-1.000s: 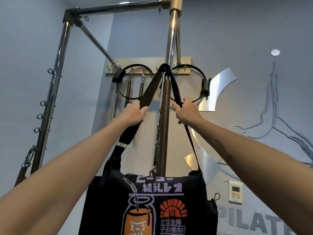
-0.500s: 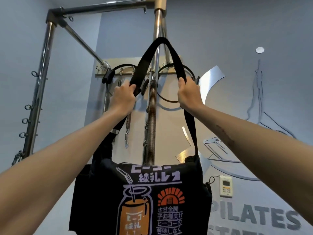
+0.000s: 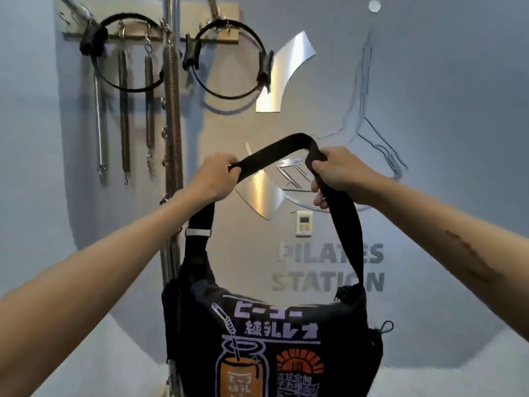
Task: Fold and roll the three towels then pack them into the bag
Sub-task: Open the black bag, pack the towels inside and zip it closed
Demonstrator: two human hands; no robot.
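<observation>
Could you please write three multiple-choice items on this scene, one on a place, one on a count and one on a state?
1. Where do the two black rings hang?
A. On the wall rack at upper left
B. On the bag's strap
C. On the floor

2. How many hands grip the strap?
A. None
B. One
C. Two

3. How is the bag held?
A. It lies flat on a table
B. It hangs in the air from its strap
C. It is hooked on the metal pole

Answers:
1. A, as both black rings hang from the wooden wall rack.
2. C, as the left hand and right hand each curl round the strap.
3. B, as the bag dangles below the strap, beside the metal pole and off it.
</observation>
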